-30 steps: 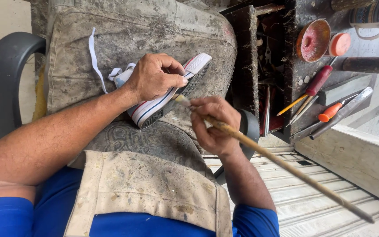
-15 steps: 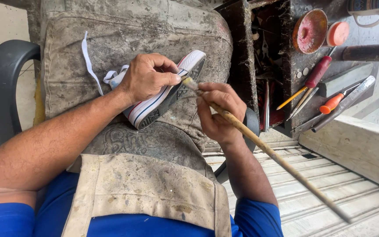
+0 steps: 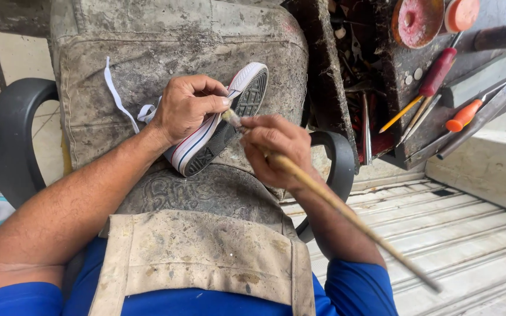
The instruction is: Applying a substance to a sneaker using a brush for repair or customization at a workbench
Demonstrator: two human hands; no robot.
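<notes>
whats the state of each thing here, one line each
sneaker: lying on its side on the lap, sole facing out, held
left hand: closed around the sneaker
right hand: pinching the long wooden brush, tip at the sole edge
white lace: loose, trailing
orange-handled screwdriver: lying idle
red round tin: open

A grimy padded cushion [image 3: 147,70] carries the white sneaker [image 3: 218,126], sole up. Beside it, a dark cluttered shelf [image 3: 399,134] bears a red-handled tool [image 3: 434,76] and an orange-handled screwdriver [image 3: 464,117].

shoe [image 3: 218,126] on lap, tools [image 3: 440,88] right
</notes>
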